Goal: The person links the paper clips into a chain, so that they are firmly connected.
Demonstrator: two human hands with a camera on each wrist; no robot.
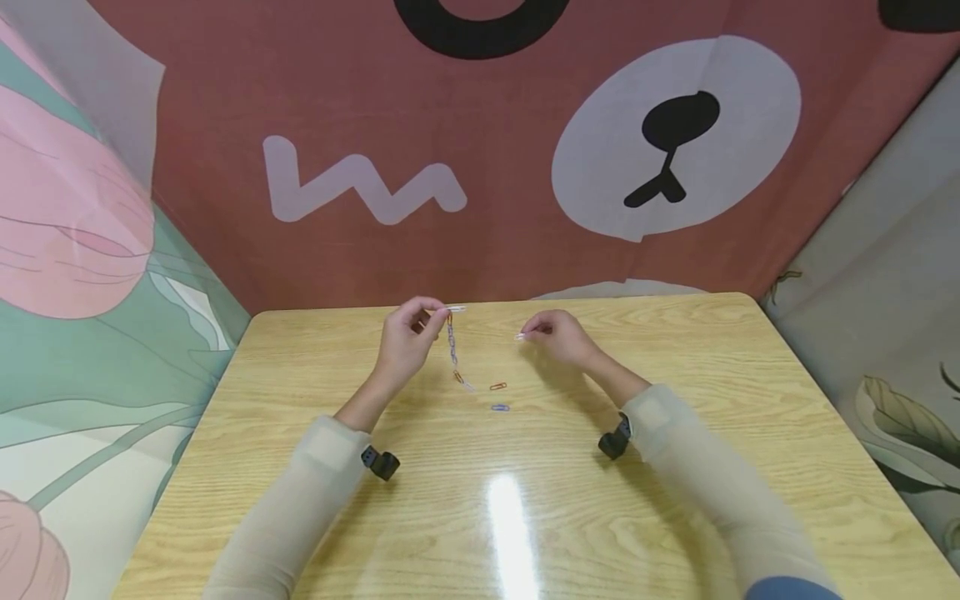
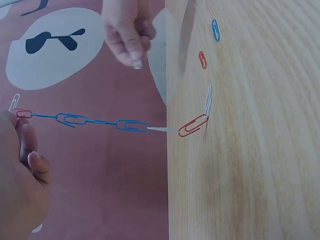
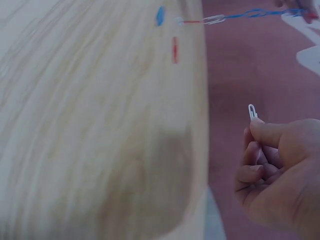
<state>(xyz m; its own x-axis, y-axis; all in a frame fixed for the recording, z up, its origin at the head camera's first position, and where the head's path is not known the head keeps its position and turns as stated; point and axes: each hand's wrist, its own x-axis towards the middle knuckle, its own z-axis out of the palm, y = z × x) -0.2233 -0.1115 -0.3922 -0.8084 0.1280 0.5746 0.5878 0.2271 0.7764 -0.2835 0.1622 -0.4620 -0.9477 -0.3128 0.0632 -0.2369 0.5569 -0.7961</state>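
Note:
My left hand (image 1: pixel 407 337) pinches the top of a paper clip chain (image 2: pixel 71 119) above the far part of the table. Red, blue and white clips make up the chain. It hangs down, its lowest white clip (image 2: pixel 209 102) touching the tabletop. A white clip (image 1: pixel 457 309) sticks out at the left fingertips. To the right, my right hand (image 1: pixel 561 337) pinches a single white paper clip (image 3: pixel 252 112) between thumb and finger, apart from the chain. Between the hands, a loose red clip (image 1: pixel 498 387) and a loose blue clip (image 1: pixel 500 407) lie on the table.
The wooden table (image 1: pixel 570 517) ends at a far edge close behind both hands. A reddish printed cloth (image 1: pixel 510 250) hangs beyond that edge. Dark wrist cameras (image 1: pixel 381 463) sit on both sleeves.

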